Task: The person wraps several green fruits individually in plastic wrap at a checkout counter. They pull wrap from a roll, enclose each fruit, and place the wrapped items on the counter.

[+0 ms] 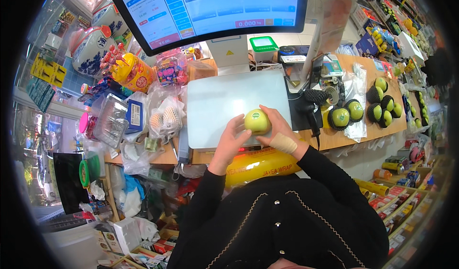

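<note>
A green apple with a small sticker is held between my two hands, over the near part of a scale's pale flat platform. My left hand has its thumb and fingers against the apple's left side. Around the right side curve the fingers and thumb of my right hand, which wears a beige bandage at the wrist. Whether the apple's underside touches the platform is hidden. To the right lie two more green apples in black foam nets, and an empty-looking black net sits nearer the platform.
A lit touchscreen stands behind the platform. Several netted green apples rest on the wooden counter at right, past a handheld scanner. A bag of netted fruit is at left. A yellow wrap roll lies before me.
</note>
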`<state>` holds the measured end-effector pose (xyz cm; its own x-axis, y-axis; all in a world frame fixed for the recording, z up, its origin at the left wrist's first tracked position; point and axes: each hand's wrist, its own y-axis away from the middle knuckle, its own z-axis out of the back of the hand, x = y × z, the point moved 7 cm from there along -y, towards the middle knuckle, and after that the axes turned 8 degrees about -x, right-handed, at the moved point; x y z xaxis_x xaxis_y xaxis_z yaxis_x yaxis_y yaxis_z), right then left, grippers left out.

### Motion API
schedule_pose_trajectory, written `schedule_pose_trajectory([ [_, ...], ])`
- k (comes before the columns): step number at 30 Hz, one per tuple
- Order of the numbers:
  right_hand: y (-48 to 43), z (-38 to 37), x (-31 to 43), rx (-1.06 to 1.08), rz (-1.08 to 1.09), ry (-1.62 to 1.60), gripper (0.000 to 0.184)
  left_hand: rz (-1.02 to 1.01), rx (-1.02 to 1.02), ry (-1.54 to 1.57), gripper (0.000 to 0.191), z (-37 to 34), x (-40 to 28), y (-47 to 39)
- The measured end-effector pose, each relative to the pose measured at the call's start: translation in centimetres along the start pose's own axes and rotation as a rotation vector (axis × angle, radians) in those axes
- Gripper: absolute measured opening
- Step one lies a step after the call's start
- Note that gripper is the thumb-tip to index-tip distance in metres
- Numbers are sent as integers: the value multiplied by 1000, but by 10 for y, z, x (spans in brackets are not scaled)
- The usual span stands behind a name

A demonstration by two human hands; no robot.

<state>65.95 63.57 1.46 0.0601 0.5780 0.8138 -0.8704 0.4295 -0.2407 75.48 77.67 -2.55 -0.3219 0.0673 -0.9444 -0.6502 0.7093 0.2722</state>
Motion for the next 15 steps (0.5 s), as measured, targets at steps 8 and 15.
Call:
schedule_pose_trajectory([
  [8,1,3,-6,22,-78,-86,98,27,-42,-44,71,1,-5,8],
  [15,2,7,-11,79,-181,-150,101,51,-26,-35,70,0,-4,17],
])
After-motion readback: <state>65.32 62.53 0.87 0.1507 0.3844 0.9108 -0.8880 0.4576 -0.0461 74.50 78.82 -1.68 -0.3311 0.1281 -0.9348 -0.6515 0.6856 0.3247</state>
